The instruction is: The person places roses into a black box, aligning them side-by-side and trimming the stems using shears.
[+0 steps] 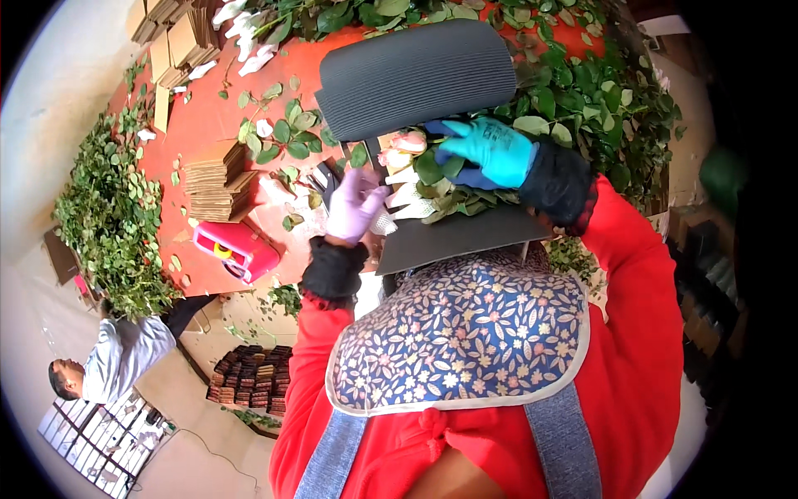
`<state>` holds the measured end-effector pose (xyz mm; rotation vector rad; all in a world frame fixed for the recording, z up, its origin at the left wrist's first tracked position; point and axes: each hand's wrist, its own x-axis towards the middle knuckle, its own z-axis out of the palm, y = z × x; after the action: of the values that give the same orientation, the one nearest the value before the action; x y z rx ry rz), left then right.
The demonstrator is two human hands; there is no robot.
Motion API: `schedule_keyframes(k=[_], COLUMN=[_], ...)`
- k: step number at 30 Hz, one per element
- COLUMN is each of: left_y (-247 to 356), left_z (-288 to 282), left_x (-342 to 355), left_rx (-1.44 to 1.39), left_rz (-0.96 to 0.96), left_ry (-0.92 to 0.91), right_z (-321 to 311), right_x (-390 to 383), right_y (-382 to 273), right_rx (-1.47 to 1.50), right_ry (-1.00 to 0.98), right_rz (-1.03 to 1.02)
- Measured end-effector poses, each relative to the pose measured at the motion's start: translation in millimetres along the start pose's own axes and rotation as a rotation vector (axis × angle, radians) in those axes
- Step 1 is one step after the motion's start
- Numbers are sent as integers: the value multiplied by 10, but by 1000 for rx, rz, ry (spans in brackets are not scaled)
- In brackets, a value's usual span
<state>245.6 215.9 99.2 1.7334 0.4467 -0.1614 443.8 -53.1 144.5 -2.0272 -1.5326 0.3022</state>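
Pale pink roses [406,143] lie heads to the left on a stand in front of me, with white netting sleeves [409,200] among them. My right hand [492,156], in a turquoise and dark blue glove, has its fingers bent over the leafy stems just right of the blooms. Left of the roses is my left hand [353,208] in a thin purple glove, fingers apart and nothing visible in them. Dark ribbed sheeting [420,79] covers the stand's far side, and a smooth black panel [461,237] forms its near side. Leaves and gloves hide the stems.
On the red table [191,108] stand folded brown cardboard pieces [218,179] and a pink plastic holder [237,251]. Leafy stems [573,100] pile up at right and cuttings [112,208] line the left edge. Another person [120,358] works at the far left.
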Motion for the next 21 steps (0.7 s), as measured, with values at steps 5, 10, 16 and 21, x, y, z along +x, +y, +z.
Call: schedule_keyframes(k=[5, 10, 16, 21], left_y=[110, 399, 156, 108], left_z=[203, -366, 8, 8], left_x=[130, -85, -187, -229], left_rx=[65, -30, 30, -36], left_rz=[138, -52, -5, -47], left_ry=[-11, 165, -227, -173], right_z=[37, -17, -79, 23], right_x=[-5, 17, -42, -90], right_y=[-119, -64, -42, -114], right_rx=[-234, -36, -44, -204], right_ry=[-206, -104, -211, -336], right_rz=[78, 75, -10, 71])
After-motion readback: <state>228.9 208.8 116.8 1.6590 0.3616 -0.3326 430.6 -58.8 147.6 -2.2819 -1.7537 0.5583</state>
